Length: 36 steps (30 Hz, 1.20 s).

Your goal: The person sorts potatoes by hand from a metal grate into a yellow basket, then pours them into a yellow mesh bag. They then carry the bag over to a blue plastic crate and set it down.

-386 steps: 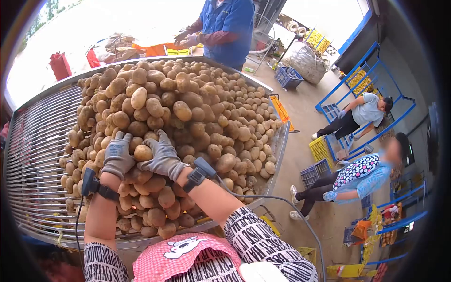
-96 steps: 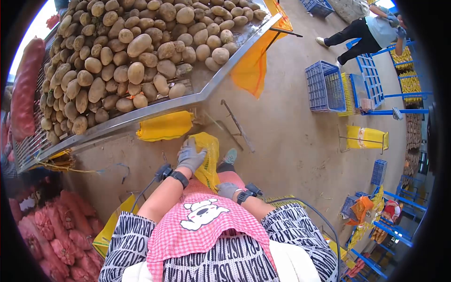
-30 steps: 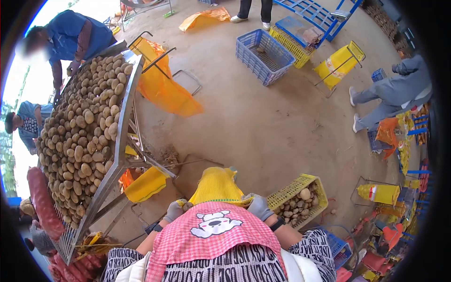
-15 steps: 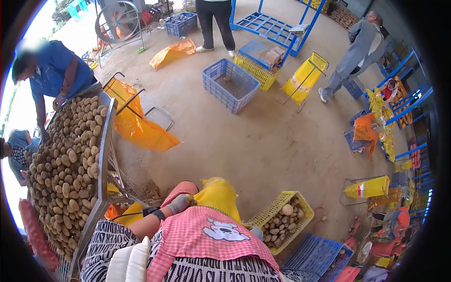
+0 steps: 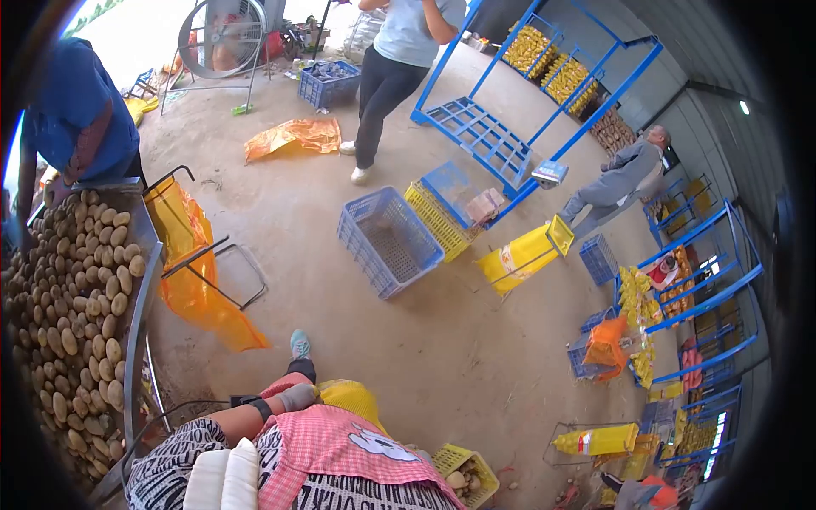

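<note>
My left hand (image 5: 299, 397), in a grey glove with a dark band at the wrist, is closed on the edge of a yellow mesh sack (image 5: 353, 399). The sack hangs in front of my legs, partly hidden by the pink checked apron (image 5: 327, 438). What is inside it I cannot see. My right hand is out of sight behind the apron. Beyond the apron, on the right, stands a yellow crate (image 5: 486, 486) with potatoes (image 5: 463, 478) in it.
A metal sorting table (image 5: 136, 340) heaped with potatoes (image 5: 72, 331) runs along the left, with a person (image 5: 81, 110) in blue beside it. Orange sacks on a frame (image 5: 200, 263), a blue crate (image 5: 391, 285), a yellow sack stand (image 5: 523, 255) and a blue metal frame (image 5: 484, 136) stand ahead.
My view has swung to the right and up, and my foot now shows ahead of me. My left hand keeps its hold on the sack. My right glove, partly visible before, is hidden.
</note>
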Tool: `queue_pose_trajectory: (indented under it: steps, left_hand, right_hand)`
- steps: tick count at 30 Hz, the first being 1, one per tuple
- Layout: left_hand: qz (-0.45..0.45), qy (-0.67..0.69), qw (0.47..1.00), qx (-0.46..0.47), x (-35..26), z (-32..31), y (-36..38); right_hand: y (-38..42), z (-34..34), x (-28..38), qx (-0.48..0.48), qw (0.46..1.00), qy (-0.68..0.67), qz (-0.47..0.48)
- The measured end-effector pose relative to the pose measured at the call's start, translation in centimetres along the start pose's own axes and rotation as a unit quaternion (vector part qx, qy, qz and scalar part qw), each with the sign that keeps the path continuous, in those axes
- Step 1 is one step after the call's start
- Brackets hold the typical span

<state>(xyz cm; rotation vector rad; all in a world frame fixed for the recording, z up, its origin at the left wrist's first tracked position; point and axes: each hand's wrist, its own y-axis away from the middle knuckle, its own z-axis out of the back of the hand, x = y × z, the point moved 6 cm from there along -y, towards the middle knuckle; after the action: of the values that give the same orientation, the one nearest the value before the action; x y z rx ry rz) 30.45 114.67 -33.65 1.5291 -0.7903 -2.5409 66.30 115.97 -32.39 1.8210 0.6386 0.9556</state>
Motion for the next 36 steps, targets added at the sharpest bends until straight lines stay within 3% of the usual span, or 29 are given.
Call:
queue_pose_trajectory:
  steps: [2,4,5,7,8,10,11,16,18,19,20,22,24,25,26,28,29,30,32,33,34,36]
  left_hand:
    - [0.019,0.055,0.998,-0.016,0.7,4.4,-3.2]
    - [-0.083,-0.064,0.994,-0.009,1.5,8.4,-5.5]
    - [-0.084,-0.056,0.995,-0.016,3.6,9.2,-7.2]
    - [-0.075,0.119,0.989,-0.042,7.6,9.4,-10.9]
    - [-0.074,0.117,0.989,-0.045,5.5,12.3,-10.5]
    - [0.012,-0.024,0.998,-0.055,-1.7,20.4,-7.5]
    - [0.056,0.006,0.995,-0.086,-1.4,21.7,-8.1]
    - [0.006,-0.129,0.985,-0.115,-2.1,28.7,-13.7]
    - [-0.013,-0.187,0.975,-0.121,-1.8,31.9,-17.1]
    - [0.056,-0.09,0.979,-0.173,-1.0,34.0,-18.8]
    - [0.085,-0.099,0.975,-0.178,-0.6,35.8,-20.8]
    - [0.028,-0.227,0.959,-0.17,-1.5,38.9,-24.5]
    - [0.061,-0.241,0.958,-0.141,-2.4,41.5,-26.5]
    - [0.084,-0.25,0.957,-0.121,-3.6,43.4,-27.5]
    - [0.127,-0.223,0.959,-0.122,-2.6,44.5,-29.0]
    - [0.08,-0.239,0.964,-0.085,-5.5,47.6,-29.8]
    - [0.113,-0.19,0.972,-0.083,-6.0,49.0,-30.6]
    - [0.143,-0.139,0.976,-0.086,-5.7,50.4,-31.3]
    - [0.008,0.102,0.989,-0.111,9.2,48.6,-36.8]
    - [0.032,0.311,0.944,-0.111,4.3,50.1,-36.9]
    - [0.036,0.286,0.953,-0.093,5.9,56.0,-38.0]
    - [0.11,0.154,0.982,-0.021,9.2,58.8,-40.1]
  right_hand:
    - [-1.2,-5.4,2.8,-0.016,1.0,0.025,0.009]
    - [-2.1,-10.7,5.0,-0.024,0.998,0.049,0.018]
    - [-2.4,-13.3,6.3,-0.031,0.998,0.056,0.018]
    - [-3.3,-18.0,7.9,-0.038,0.997,0.07,0.017]
    - [-4.0,-20.0,8.4,-0.038,0.996,0.076,0.019]
    - [-5.2,-24.3,9.5,-0.031,0.996,0.081,0.014]
    - [-5.8,-26.1,9.9,-0.029,0.996,0.084,0.014]
    - [-9.0,-34.6,12.4,-0.014,0.995,0.094,0.001]
    - [-11.3,-40.3,14.3,0.05,0.996,0.058,-0.046]
    - [-12.6,-42.7,15.2,0.054,0.996,0.056,-0.05]
    - [-14.0,-45.5,16.2,0.079,0.989,0.118,-0.027]
    - [-18.4,-51.3,19.4,0.126,0.976,0.179,-0.005]
    - [-23.1,-53.7,20.0,0.182,0.951,0.245,-0.049]
    - [-25.7,-54.9,19.9,0.216,0.951,0.158,-0.151]
    - [-25.2,-57.8,20.6,0.234,0.948,0.145,-0.158]
    - [-20.6,-62.0,23.4,0.101,0.98,0.146,-0.093]
    - [-22.8,-63.1,24.5,0.21,0.905,0.364,0.067]
    - [-25.4,-63.5,24.4,0.295,0.748,0.548,0.231]
    - [-34.3,-62.2,22.3,0.26,0.764,0.561,0.183]
    - [-33.5,-62.9,22.8,0.242,0.764,0.571,0.178]
    - [-30.3,-65.7,24.0,0.225,0.77,0.57,0.175]
    - [-25.1,-69.1,25.3,0.2,0.778,0.567,0.182]
